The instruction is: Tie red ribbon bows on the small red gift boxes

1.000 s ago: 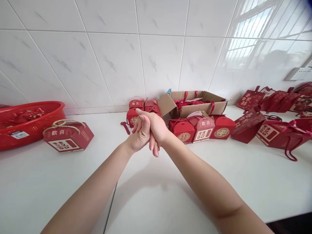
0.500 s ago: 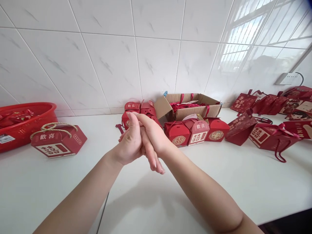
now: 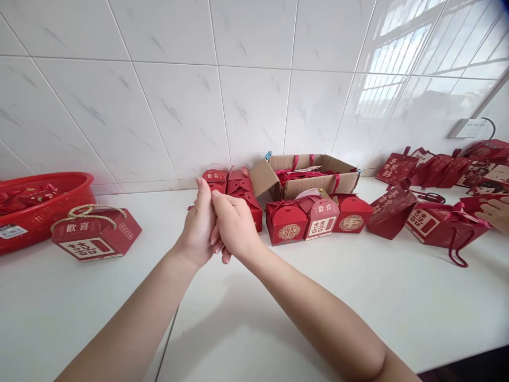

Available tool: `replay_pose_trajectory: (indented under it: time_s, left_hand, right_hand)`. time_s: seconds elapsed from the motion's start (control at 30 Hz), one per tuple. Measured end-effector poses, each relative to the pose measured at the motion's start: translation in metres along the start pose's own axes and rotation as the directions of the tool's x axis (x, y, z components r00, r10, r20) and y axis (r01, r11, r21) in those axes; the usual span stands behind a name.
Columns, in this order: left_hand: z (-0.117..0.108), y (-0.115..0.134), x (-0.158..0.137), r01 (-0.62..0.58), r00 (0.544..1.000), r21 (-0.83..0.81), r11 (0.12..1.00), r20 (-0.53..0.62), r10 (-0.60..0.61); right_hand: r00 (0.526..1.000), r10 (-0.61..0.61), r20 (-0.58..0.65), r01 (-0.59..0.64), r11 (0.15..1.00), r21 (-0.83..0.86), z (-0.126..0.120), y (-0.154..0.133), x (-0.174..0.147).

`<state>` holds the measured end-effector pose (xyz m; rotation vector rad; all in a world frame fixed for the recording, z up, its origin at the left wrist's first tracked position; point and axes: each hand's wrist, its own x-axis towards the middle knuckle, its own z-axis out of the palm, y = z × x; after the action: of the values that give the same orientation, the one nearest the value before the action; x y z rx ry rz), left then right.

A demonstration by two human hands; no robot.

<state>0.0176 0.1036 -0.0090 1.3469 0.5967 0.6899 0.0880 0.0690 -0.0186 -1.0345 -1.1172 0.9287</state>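
Observation:
In the centre of the view my left hand [image 3: 198,231] and my right hand [image 3: 237,223] are pressed together above the white table. My left thumb points upward. The right hand is folded over the left one, fingers closed, and some left fingertips show below it. No object is visible between them, though the palms are hidden. Behind the hands stand several red gift boxes [image 3: 240,184], partly covered by them. To their right is a row of red gift boxes [image 3: 287,223] with gold and white prints.
A red basket [image 3: 75,183] with red items and a rope-handled gift box [image 3: 97,233] stand at left on the white table [image 3: 238,329]. An open cardboard box [image 3: 310,182] holds red items by the tiled wall. Red bags [image 3: 392,209] and another person's hand [image 3: 497,214] are at right.
My hands have shifted slightly left, and the right hand has turned from lying palm to palm with stretched fingers to folding over the left. Another person's hand has appeared at the right edge.

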Motion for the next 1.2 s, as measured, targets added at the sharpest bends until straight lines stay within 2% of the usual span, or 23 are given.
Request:
replay_pose_trajectory:
  time_s: [0.03, 0.1, 0.13, 0.2, 0.3, 0.47, 0.53, 0.67, 0.73, 0.8, 0.87, 0.93, 0.97, 1.03, 1.13, 1.2]
  left_hand:
    - [0.004, -0.003, 0.001, -0.002, 0.987, -0.053, 0.999, -0.161, -0.006]
    - [0.013, -0.011, 0.000, -0.094, 0.914, -0.142, 0.985, -0.404, 0.029]
    - [0.018, -0.015, 0.000, -0.166, 0.882, -0.166, 0.972, -0.466, 0.071]
    - [0.026, -0.025, -0.003, -0.292, 0.843, -0.178, 0.940, -0.511, 0.165]
    - [0.033, -0.035, -0.008, -0.377, 0.817, -0.123, 0.918, -0.512, 0.267]
    - [0.038, -0.041, -0.015, -0.429, 0.815, 0.011, 0.903, -0.427, 0.392]
    - [0.040, -0.039, -0.018, -0.468, 0.812, 0.091, 0.879, -0.350, 0.468]
    - [0.042, -0.029, -0.021, -0.495, 0.819, 0.210, 0.843, -0.211, 0.533]
    - [0.041, -0.023, -0.018, -0.539, 0.792, 0.231, 0.810, -0.189, 0.581]
    - [0.037, -0.019, -0.014, -0.596, 0.744, 0.274, 0.755, -0.166, 0.648]
    - [0.033, -0.017, -0.011, -0.631, 0.703, 0.324, 0.705, -0.146, 0.696]
    - [0.029, -0.018, -0.010, -0.659, 0.680, 0.302, 0.688, -0.152, 0.718]
    - [0.028, -0.018, -0.010, -0.670, 0.683, 0.256, 0.697, -0.155, 0.714]
    - [0.029, -0.020, -0.012, -0.669, 0.720, 0.112, 0.734, -0.148, 0.678]
    - [0.036, -0.024, -0.015, -0.625, 0.774, -0.074, 0.777, -0.190, 0.604]
    - [0.042, -0.028, -0.017, -0.605, 0.789, -0.142, 0.784, -0.239, 0.566]
  right_hand:
    - [0.998, -0.041, -0.037, 0.040, 0.999, -0.018, 0.001, 0.004, 0.002]
    - [0.977, -0.169, -0.133, 0.157, 0.983, -0.100, 0.001, 0.010, 0.004]
    - [0.957, -0.238, -0.166, 0.214, 0.965, -0.150, 0.000, 0.012, 0.005]
    - [0.922, -0.340, -0.185, 0.296, 0.927, -0.230, -0.002, 0.013, 0.006]
    - [0.900, -0.401, -0.168, 0.348, 0.896, -0.274, -0.007, 0.010, 0.005]
    - [0.896, -0.415, -0.161, 0.365, 0.891, -0.269, -0.009, 0.007, 0.003]
    - [0.894, -0.401, -0.199, 0.365, 0.910, -0.195, -0.008, 0.005, 0.001]
    - [0.934, -0.276, -0.228, 0.298, 0.952, 0.068, -0.004, 0.000, -0.003]
    - [0.935, -0.297, -0.195, 0.314, 0.948, 0.060, -0.003, -0.004, -0.005]
    - [0.927, -0.336, -0.167, 0.348, 0.936, 0.048, -0.005, -0.008, -0.006]
    - [0.947, -0.306, -0.101, 0.318, 0.937, 0.142, -0.009, -0.012, -0.005]
    - [0.973, -0.229, 0.004, 0.221, 0.941, 0.256, -0.013, -0.017, -0.004]
    - [0.978, -0.200, 0.055, 0.177, 0.944, 0.280, -0.015, -0.019, -0.004]
    - [0.982, -0.166, 0.095, 0.136, 0.955, 0.262, -0.017, -0.021, -0.004]
    - [0.975, -0.222, -0.015, 0.223, 0.968, 0.117, -0.016, -0.020, -0.007]
    - [0.945, -0.302, -0.121, 0.308, 0.951, 0.034, -0.014, -0.016, -0.009]
